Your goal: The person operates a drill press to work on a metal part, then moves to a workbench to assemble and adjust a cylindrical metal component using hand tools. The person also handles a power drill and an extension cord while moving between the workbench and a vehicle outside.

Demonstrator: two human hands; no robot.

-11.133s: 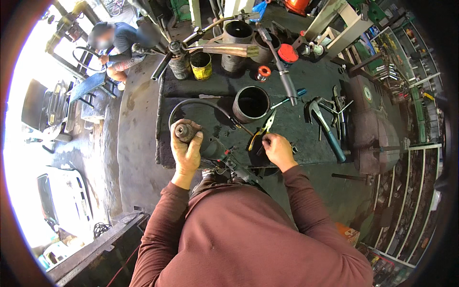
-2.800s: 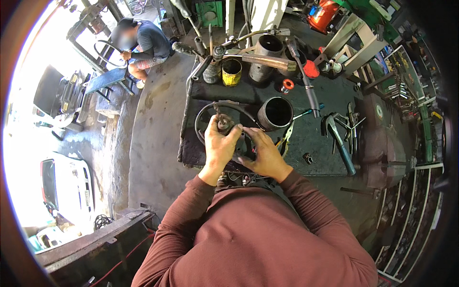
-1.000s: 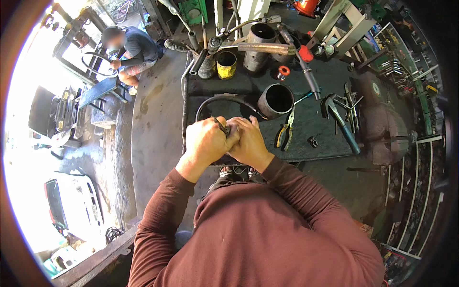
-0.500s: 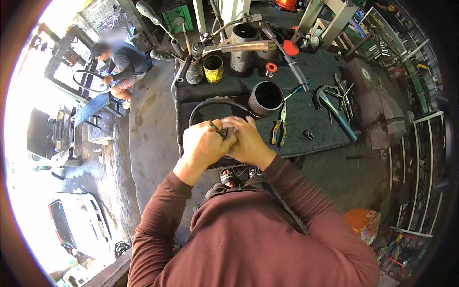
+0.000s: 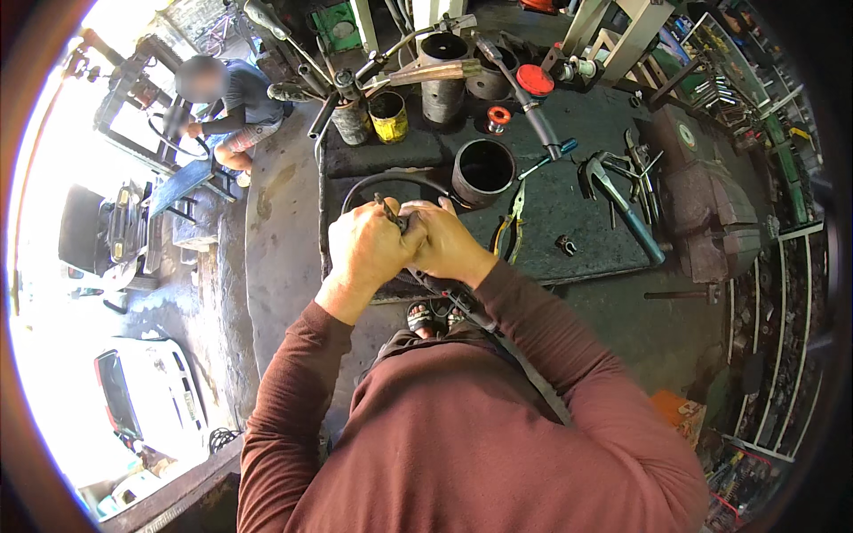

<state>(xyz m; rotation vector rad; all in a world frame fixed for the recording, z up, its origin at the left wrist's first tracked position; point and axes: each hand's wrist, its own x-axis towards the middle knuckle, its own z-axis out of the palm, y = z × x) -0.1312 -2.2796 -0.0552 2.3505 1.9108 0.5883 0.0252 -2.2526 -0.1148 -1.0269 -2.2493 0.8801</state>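
At the black table, your left hand and right hand have clenched together around a dark, slender metal bit, apparently two-handed work.

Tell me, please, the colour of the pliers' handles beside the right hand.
The pliers' handles are yellow with dark parts, in the head view.

Tool between left hand and right hand | on bench: pliers right of hands, hammer farther right

Drill bit metal; cylinder matt metal; sleeves matt cloth
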